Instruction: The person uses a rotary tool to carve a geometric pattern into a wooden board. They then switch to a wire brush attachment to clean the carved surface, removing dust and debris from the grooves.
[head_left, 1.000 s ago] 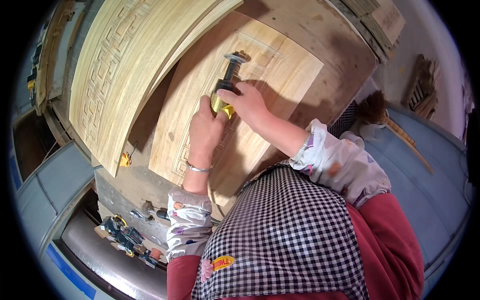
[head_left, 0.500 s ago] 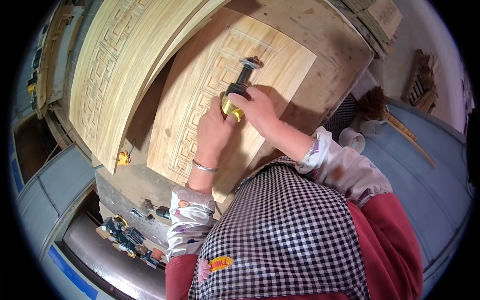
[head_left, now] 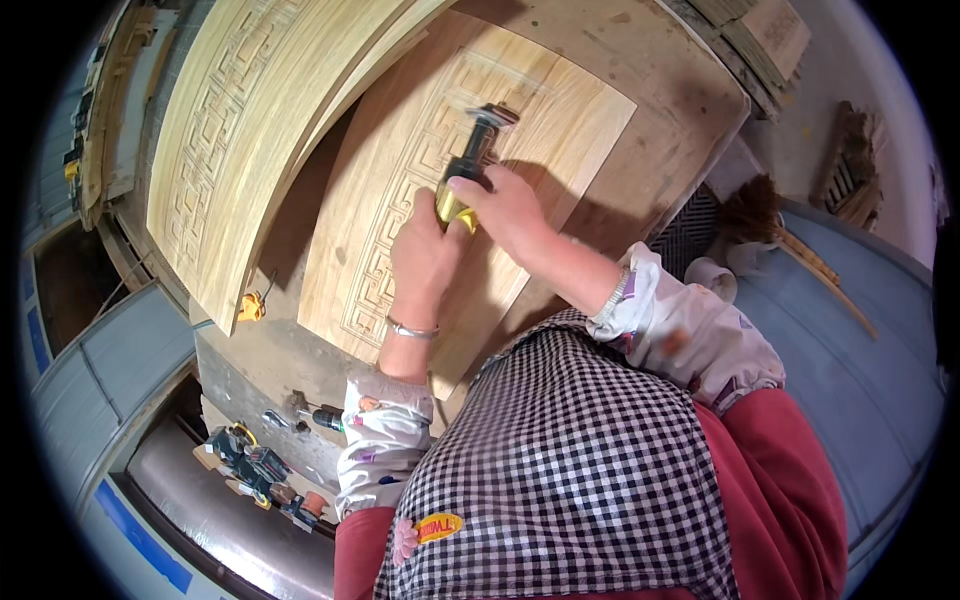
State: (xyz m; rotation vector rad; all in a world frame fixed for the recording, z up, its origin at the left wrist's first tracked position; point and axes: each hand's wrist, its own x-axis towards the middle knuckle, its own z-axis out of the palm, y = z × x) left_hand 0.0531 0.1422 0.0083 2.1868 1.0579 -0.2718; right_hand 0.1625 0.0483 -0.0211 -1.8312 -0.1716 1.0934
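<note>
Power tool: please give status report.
Left hand and right hand grip power tool; tool head over carved panel; another carved board close at left.

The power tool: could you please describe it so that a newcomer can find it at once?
On the brown workbench, find the flat carved panel, to the right of the curved panel. Over the flat one is the power tool, its yellow body leading to a black neck and a blurred head. It is the only tool over this panel.

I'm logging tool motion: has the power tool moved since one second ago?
Yes: judged against the carved panel beneath it, the power tool has shifted rightward.
</note>
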